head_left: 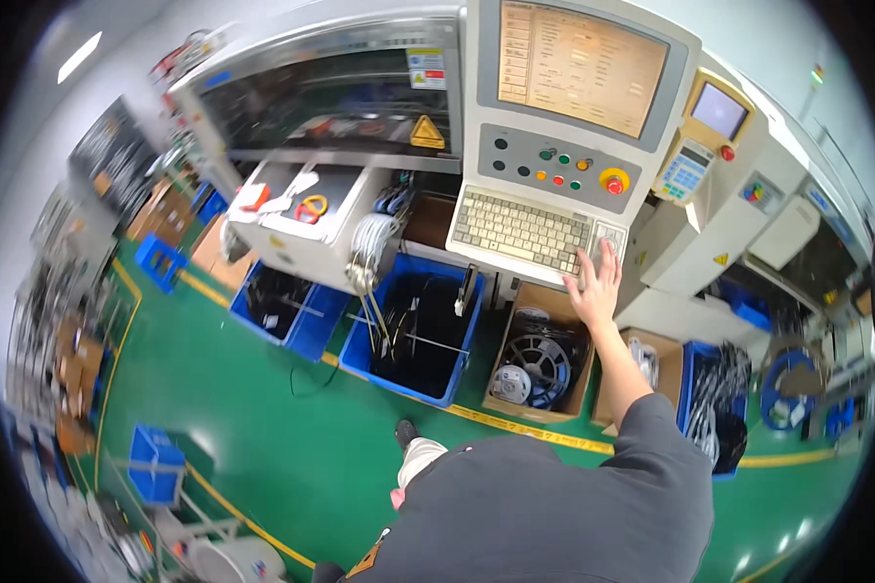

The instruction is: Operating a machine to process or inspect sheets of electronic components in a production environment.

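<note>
A glossy green floor [292,437] with yellow lines [515,425] runs under a row of pale grey machines [360,87]. Blue bins [418,330] of black cables and open cardboard boxes [540,355] stand along the line. A ceiling light strip [78,56] glows at the upper left. A white wall [778,39] rises behind. Shelves of clutter [63,340] crowd the left side.

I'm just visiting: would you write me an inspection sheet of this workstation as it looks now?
Surface: green floor with yellow lines.
Job's things: control panel's keyboard, screen above, red stop button.
Clutter: blue bins of black parts; cardboard box holding a black reel.
Grips: right hand open, fingers on the keypad; left hand not in view.
Cables: white bundle hanging beside the machine.
Surroundings: further machines, racks, more bins.
</note>
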Demonstrator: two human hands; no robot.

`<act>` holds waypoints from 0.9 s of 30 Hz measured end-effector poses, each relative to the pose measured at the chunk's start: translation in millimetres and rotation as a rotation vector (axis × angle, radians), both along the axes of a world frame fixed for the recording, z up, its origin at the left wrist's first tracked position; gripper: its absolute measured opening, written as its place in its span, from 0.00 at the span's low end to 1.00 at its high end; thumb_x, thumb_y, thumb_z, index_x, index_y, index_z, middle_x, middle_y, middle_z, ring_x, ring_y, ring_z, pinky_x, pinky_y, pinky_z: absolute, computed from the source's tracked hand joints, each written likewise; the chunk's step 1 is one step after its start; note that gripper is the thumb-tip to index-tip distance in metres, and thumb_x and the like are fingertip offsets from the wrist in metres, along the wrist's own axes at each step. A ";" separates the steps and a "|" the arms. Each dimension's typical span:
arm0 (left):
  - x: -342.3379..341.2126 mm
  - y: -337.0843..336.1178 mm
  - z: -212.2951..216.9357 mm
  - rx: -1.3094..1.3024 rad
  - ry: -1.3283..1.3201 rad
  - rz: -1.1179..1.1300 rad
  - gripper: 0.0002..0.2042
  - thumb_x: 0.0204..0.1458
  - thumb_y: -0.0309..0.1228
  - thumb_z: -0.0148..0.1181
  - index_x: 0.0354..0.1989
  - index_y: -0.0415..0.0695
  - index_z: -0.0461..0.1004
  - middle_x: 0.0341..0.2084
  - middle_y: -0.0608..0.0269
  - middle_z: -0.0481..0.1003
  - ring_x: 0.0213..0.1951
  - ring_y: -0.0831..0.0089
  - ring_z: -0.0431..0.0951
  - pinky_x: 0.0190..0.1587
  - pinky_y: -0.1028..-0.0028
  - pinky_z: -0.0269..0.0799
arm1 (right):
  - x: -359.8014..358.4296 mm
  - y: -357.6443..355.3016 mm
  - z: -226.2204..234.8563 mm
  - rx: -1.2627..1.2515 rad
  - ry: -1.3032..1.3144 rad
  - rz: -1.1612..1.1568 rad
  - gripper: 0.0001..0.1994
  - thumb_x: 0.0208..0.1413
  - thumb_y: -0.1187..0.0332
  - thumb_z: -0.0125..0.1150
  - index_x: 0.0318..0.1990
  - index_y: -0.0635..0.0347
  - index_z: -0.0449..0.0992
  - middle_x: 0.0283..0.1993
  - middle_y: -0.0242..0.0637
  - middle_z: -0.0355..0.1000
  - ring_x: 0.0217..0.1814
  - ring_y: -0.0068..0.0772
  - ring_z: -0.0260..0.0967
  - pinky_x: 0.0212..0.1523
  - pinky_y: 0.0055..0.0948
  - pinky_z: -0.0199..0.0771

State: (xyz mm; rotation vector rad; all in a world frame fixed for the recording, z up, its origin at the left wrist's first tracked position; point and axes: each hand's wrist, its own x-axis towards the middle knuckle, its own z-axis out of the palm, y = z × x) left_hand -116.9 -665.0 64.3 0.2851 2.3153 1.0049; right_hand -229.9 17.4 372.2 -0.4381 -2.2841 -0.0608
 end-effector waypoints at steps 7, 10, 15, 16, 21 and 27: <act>-344.2 -64.3 -12.1 -0.209 0.417 -0.075 0.16 0.58 0.37 0.42 0.29 0.39 0.72 0.26 0.49 0.73 0.30 0.58 0.71 0.35 0.62 0.68 | -54.8 -45.5 -24.0 -0.176 0.257 -0.273 0.27 0.52 0.58 0.61 0.57 0.61 0.66 0.68 0.51 0.49 0.71 0.51 0.43 0.68 0.47 0.44; -481.6 -65.7 8.8 0.084 0.489 0.315 0.19 0.60 0.41 0.43 0.32 0.36 0.72 0.28 0.49 0.73 0.30 0.59 0.70 0.36 0.61 0.66 | -88.6 -83.5 -17.1 -0.408 0.419 -0.245 0.24 0.54 0.66 0.59 0.56 0.66 0.65 0.66 0.51 0.52 0.69 0.52 0.47 0.67 0.44 0.46; -658.3 151.5 136.4 0.776 0.191 0.820 0.24 0.63 0.42 0.42 0.57 0.34 0.64 0.51 0.54 0.70 0.52 0.65 0.68 0.55 0.69 0.61 | -104.1 -137.7 17.5 -0.433 0.204 -0.081 0.19 0.57 0.72 0.55 0.56 0.66 0.65 0.61 0.49 0.60 0.63 0.46 0.58 0.60 0.37 0.59; -683.8 166.8 147.1 0.822 0.256 0.930 0.23 0.63 0.41 0.41 0.57 0.35 0.63 0.51 0.53 0.69 0.52 0.64 0.68 0.55 0.68 0.62 | -111.1 -145.9 26.0 -0.521 0.167 0.017 0.18 0.58 0.72 0.54 0.56 0.65 0.66 0.59 0.48 0.62 0.61 0.43 0.60 0.58 0.35 0.62; -743.5 209.1 166.4 0.864 0.296 1.275 0.22 0.61 0.34 0.40 0.62 0.36 0.54 0.55 0.46 0.66 0.54 0.58 0.69 0.54 0.61 0.67 | -184.5 -114.3 54.8 -0.827 0.526 0.041 0.24 0.61 0.71 0.51 0.65 0.58 0.57 0.56 0.43 0.65 0.54 0.33 0.65 0.51 0.28 0.67; -687.4 271.7 241.2 0.323 0.364 1.327 0.22 0.59 0.29 0.35 0.62 0.34 0.49 0.54 0.34 0.64 0.52 0.44 0.70 0.54 0.56 0.67 | -203.0 -45.2 73.2 -0.547 0.617 -0.292 0.28 0.61 0.73 0.48 0.68 0.58 0.50 0.54 0.48 0.62 0.52 0.37 0.63 0.51 0.31 0.66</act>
